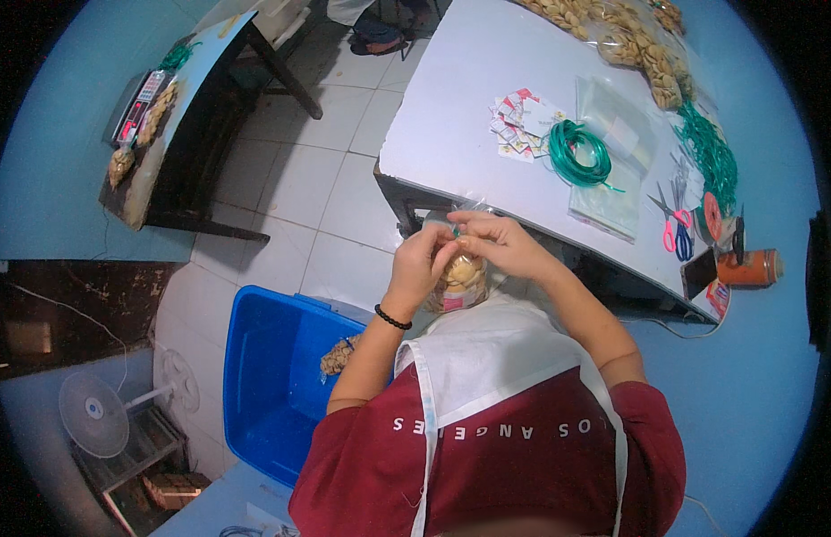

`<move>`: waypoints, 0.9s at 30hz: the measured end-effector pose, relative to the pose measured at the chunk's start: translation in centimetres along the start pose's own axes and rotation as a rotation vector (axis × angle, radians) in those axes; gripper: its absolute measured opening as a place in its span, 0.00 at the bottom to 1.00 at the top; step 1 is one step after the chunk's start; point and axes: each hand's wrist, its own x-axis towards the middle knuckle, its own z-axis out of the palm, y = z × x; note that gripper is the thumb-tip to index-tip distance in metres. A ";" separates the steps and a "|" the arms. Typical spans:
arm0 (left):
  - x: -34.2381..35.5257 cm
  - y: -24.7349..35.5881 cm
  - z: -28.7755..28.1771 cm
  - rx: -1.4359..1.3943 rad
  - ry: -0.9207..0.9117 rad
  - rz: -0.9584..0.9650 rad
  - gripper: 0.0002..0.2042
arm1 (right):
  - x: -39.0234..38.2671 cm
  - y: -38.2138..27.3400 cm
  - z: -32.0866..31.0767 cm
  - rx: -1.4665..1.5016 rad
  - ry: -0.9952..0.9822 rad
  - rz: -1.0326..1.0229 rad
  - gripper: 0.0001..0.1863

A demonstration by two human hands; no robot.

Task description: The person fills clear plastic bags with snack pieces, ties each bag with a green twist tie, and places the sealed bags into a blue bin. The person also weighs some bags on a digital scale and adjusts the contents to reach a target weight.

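A clear plastic bag of round yellowish snacks (pixel 462 276) stands upright in front of my apron, just off the table's near edge. Its gathered neck is between my two hands, where a bit of green ribbon (pixel 455 231) shows. My left hand (pixel 423 259), with a black beaded bracelet at the wrist, is closed in a pinch at the neck. From the other side my right hand (pixel 507 246) pinches there too, thumb and forefinger close to the left fingertips. The fingers partly hide the ribbon and the bag's top.
On the white table (pixel 469 116) lie small cards (pixel 521 125), a green ribbon coil (pixel 578 154), flat plastic bags (pixel 603 210), scissors (pixel 670 228) and filled snack bags (pixel 661 76). A blue bin (pixel 254 385) holding a filled bag (pixel 340 356) stands left, near a fan (pixel 93 410).
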 end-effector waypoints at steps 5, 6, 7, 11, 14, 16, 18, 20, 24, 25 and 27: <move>0.8 0.7 0.0 0.161 0.046 0.257 0.08 | 0.0 -0.2 0.9 0.102 0.092 -0.102 0.09; 0.9 0.8 -0.1 0.158 0.037 0.270 0.08 | 0.1 -0.3 1.1 0.252 0.133 -0.043 0.09; 0.8 0.9 -0.2 0.155 0.026 0.284 0.08 | 0.2 -0.3 1.2 0.228 0.144 -0.071 0.09; 0.4 0.8 -0.4 0.136 0.000 0.258 0.05 | 0.2 -0.2 0.9 0.046 0.119 -0.075 0.09; 0.4 0.2 -0.7 -0.751 -0.026 -0.416 0.05 | -0.2 -0.1 0.4 -0.155 0.088 -0.152 0.09; 0.6 -0.3 -1.1 -0.762 -0.057 -0.384 0.07 | -0.3 -0.1 0.4 -0.170 0.069 -0.162 0.09; 0.9 -0.4 -1.2 -0.622 -0.052 -0.272 0.08 | -0.3 -0.2 0.6 -0.064 0.044 -0.074 0.09; 1.3 -0.2 -1.4 -0.024 0.056 0.189 0.08 | -0.1 -0.4 1.2 0.010 0.132 -0.119 0.09; 1.6 0.8 -0.8 0.309 0.143 0.438 0.11 | 0.6 -0.5 1.7 -0.324 0.168 -0.141 0.10; 1.5 1.0 -0.6 0.304 0.159 0.432 0.10 | 0.7 -0.3 1.7 -0.307 0.164 -0.087 0.10; 1.2 1.0 -0.5 0.287 0.172 0.407 0.09 | 0.6 0.2 1.6 -0.237 0.193 0.013 0.10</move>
